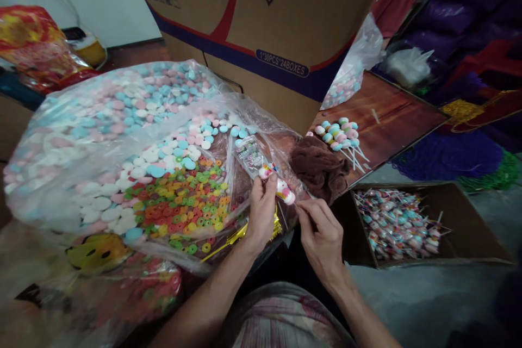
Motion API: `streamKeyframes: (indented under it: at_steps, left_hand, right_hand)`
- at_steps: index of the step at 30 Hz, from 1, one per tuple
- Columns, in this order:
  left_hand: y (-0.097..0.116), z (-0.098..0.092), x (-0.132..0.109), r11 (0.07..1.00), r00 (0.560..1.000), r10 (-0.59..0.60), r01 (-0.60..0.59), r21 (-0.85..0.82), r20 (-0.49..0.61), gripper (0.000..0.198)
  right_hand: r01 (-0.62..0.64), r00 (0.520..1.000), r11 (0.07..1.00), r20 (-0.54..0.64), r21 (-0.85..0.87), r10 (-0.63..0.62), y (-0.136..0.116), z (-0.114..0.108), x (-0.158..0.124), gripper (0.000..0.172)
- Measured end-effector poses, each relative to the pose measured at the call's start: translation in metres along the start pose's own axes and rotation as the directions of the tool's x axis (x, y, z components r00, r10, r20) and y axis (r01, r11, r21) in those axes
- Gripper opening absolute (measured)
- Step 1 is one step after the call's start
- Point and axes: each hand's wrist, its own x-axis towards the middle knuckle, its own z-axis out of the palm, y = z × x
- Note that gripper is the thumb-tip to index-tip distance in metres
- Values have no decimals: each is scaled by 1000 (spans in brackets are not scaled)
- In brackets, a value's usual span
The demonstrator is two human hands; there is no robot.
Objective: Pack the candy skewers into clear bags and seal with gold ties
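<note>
Between my hands is a candy skewer [286, 193] with pale pieces, partly inside a printed clear wrapper. My left hand [261, 209] pinches it at its upper part, thumb on top. At its lower end the fingertips of my right hand [322, 231] are pinched together; the stick itself is hidden there. Just beyond my left hand lies a stack of printed clear wrappers [248, 152]. Gold twist ties [238, 234] are beside and under my left wrist. Loose ring candies [179, 201] and pastel candy discs [141, 103] spread to the left on clear plastic.
A large cardboard carton [228, 22] stands at the back. On the table at right lie unwrapped candy skewers [340, 133] beside a brown cloth [320, 166]. An open box [468, 228] of wrapped candies sits lower right. A person's red sleeve [395, 0] shows behind the carton.
</note>
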Motion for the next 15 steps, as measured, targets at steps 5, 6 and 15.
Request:
streamKeyframes:
  at_steps: [5,6,15]
  left_hand:
    - [15,-1,4,982,987,-122,135,-129,108,37]
    - [17,-2,6,983,988,-120,131,-125,95,38]
    - [10,5,-10,985,965,-171,174,2,199,36]
  right_hand:
    - [-80,992,997,101,11,79,0,-5,-3,14]
    - [-114,984,993,141,4,113,1,-8,-5,14]
    - [-210,959,976,202,49,196,-2,2,-12,23]
